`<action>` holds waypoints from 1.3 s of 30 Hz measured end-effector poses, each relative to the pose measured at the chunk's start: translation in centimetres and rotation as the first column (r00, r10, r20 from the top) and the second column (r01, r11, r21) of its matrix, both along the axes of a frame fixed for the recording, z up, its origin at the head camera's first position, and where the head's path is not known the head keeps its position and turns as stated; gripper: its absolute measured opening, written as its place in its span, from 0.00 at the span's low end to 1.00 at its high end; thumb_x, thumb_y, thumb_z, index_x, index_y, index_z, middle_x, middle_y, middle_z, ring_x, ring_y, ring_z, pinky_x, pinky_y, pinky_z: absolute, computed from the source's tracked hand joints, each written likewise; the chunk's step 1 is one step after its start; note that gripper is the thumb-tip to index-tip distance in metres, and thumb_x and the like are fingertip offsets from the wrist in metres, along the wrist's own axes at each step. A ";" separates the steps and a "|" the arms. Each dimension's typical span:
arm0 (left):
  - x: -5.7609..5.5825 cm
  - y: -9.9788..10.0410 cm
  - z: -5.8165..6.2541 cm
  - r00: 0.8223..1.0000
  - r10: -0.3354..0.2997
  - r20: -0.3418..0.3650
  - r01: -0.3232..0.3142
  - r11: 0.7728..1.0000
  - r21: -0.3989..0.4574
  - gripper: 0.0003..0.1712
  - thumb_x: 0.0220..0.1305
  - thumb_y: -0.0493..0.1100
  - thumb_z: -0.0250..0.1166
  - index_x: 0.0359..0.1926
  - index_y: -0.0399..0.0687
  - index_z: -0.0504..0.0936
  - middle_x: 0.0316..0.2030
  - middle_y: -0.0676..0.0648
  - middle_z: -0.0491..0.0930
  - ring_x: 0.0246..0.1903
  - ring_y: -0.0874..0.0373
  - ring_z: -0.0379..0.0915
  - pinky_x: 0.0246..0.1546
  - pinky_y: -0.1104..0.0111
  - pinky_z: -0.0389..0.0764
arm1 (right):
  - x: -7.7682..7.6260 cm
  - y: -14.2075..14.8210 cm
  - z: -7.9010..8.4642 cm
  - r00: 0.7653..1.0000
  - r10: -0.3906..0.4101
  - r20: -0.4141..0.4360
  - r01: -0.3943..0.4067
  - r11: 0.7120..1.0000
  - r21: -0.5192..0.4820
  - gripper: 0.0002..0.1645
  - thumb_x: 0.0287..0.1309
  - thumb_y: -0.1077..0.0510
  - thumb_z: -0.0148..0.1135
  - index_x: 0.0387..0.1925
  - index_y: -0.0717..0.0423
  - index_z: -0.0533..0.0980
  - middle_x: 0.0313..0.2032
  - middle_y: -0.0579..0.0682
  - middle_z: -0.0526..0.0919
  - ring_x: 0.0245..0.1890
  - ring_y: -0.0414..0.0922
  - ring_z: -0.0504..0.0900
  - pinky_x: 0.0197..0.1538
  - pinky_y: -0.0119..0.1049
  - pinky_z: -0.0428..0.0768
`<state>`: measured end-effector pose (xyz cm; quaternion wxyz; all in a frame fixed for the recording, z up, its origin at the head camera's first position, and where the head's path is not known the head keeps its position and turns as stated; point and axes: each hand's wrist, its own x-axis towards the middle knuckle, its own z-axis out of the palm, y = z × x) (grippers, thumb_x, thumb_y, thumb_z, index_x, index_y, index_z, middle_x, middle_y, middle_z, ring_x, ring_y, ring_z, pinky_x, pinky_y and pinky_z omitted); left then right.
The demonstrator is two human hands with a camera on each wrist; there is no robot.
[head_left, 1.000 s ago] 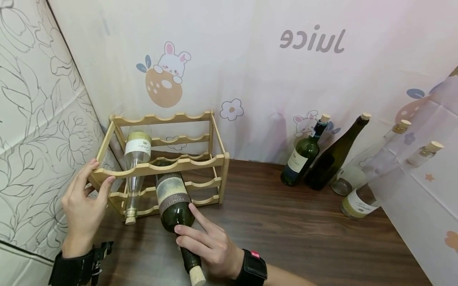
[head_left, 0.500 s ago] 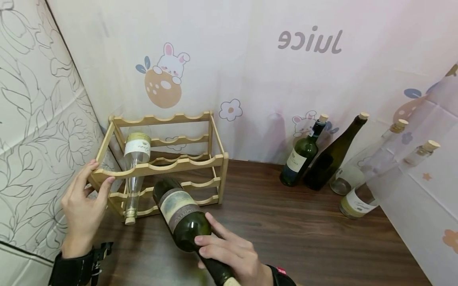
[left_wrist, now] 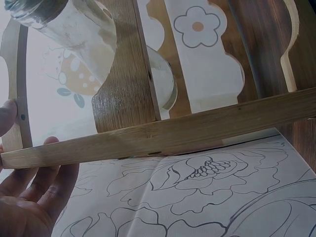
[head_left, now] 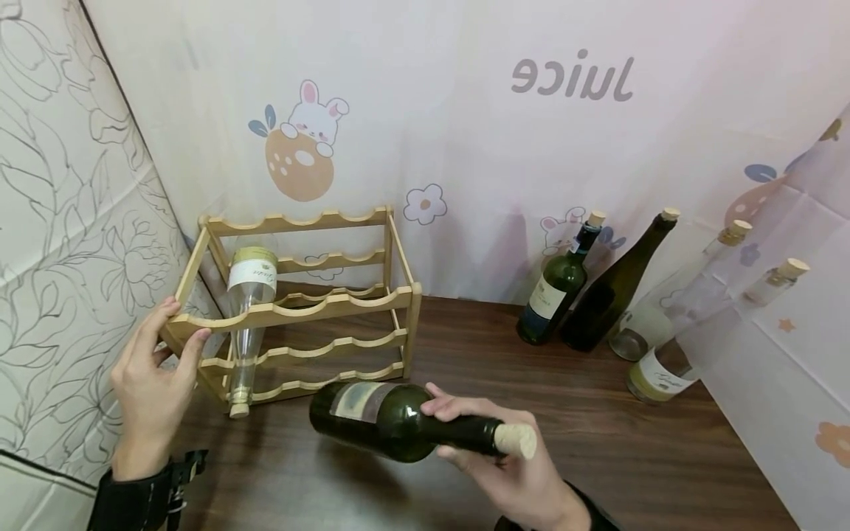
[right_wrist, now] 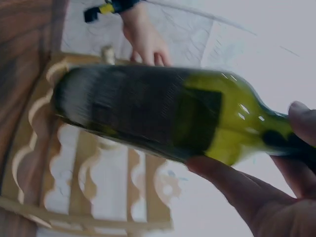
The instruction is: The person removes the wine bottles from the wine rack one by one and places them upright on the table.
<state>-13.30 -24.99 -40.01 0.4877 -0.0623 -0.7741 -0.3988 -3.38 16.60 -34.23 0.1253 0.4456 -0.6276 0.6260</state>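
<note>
On the dark wooden tabletop [head_left: 478, 361] stands a wooden rack [head_left: 332, 308], its front left corner gripped by the left hand [head_left: 154, 387]. That hand reaches up from below, thumb laid on the front rail and fingers bent round the outer side; the left wrist view shows fingertips curling past the rail. A clear bottle [head_left: 252, 276] lies in the rack's leftmost top place, corked end toward the viewer.

The dark green bottle [head_left: 392, 420] is in front of the rack, outside it, tipped crosswise with its base to the left and its neck to the right. The right hand [head_left: 513, 472] comes in from the lower right and holds it at the neck and shoulder: fingers over the far side, thumb on the near side, a narrow grip closed round the glass. The pale cork [head_left: 514, 440] sticks out beyond the hand.

Since the earlier frames, the rack and the left hand are practically where they were. The dark green bottle, whose base was inside the rack a second ago, is now out and swung round toward level. The right hand has shifted to the right, its wrist turned so that the cork points rightward.
</note>
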 end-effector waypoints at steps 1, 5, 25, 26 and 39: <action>0.0 0.0 0.0 1.000 -0.001 0.000 0.001 1.000 0.000 0.32 0.53 0.26 0.79 0.61 0.35 0.84 0.61 0.35 0.85 0.59 0.83 0.74 0.49 0.98 0.73 | 0.0 0.6 0.3 0.999 -0.006 0.047 0.005 1.000 0.026 0.28 0.55 0.85 0.64 0.56 0.69 0.77 0.58 0.60 0.86 0.68 0.52 0.82 0.78 0.49 0.76; -0.1 0.0 -0.1 1.000 -0.004 -0.002 0.004 1.000 0.001 0.32 0.53 0.26 0.79 0.61 0.35 0.84 0.61 0.35 0.85 0.58 0.83 0.75 0.49 0.97 0.73 | -0.3 3.2 1.5 0.988 -0.126 0.094 0.107 0.977 0.185 0.29 0.56 0.84 0.64 0.57 0.64 0.77 0.56 0.58 0.86 0.68 0.50 0.82 0.74 0.41 0.80; -0.2 0.1 0.1 1.000 -0.009 -0.012 0.010 1.000 0.017 0.30 0.54 0.27 0.78 0.60 0.33 0.84 0.60 0.33 0.85 0.57 0.83 0.75 0.49 0.97 0.74 | -5.0 16.0 3.8 0.585 -0.794 -0.167 0.681 0.369 0.632 0.13 0.69 0.55 0.71 0.53 0.45 0.83 0.48 0.59 0.91 0.43 0.10 0.75 0.39 0.10 0.79; -0.2 0.1 0.1 1.000 -0.008 -0.013 0.008 1.000 0.016 0.30 0.54 0.27 0.79 0.60 0.33 0.84 0.60 0.33 0.85 0.57 0.83 0.75 0.49 0.97 0.74 | -5.2 16.7 3.9 0.560 -0.809 -0.178 0.687 0.334 0.645 0.13 0.70 0.54 0.70 0.53 0.45 0.83 0.48 0.60 0.91 0.42 0.09 0.73 0.38 0.10 0.78; -0.2 0.1 0.0 1.000 -0.004 -0.010 0.004 1.000 0.017 0.29 0.55 0.28 0.79 0.60 0.33 0.84 0.60 0.34 0.85 0.58 0.82 0.76 0.49 0.97 0.74 | -8.0 23.6 4.4 0.415 -0.884 -0.217 0.572 0.068 0.818 0.25 0.78 0.44 0.57 0.51 0.64 0.75 0.51 0.76 0.84 0.53 0.78 0.79 0.44 0.66 0.80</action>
